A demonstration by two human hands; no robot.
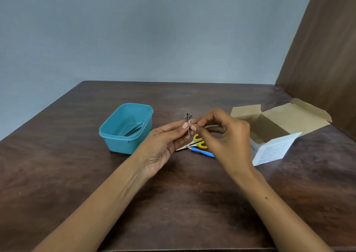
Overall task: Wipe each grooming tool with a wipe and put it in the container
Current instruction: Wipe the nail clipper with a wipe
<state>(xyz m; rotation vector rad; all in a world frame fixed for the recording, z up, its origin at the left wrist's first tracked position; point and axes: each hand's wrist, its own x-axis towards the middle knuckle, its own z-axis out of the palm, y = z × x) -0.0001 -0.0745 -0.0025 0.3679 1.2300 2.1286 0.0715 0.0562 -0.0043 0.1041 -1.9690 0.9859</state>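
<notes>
Both hands meet at table centre: the left hand (165, 142) and right hand (227, 136) pinch a small packet (188, 119) — likely a wipe sachet being torn. Tub (126, 128) at nine o'clock holds tweezers (133, 130); scissors (199, 143) wait below. Next — free the wipe.

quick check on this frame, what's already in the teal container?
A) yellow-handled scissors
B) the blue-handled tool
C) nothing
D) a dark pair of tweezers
D: a dark pair of tweezers lies inside the teal container, while the yellow-handled scissors and the blue-handled tool are on the table beside it, under the hands.
</notes>
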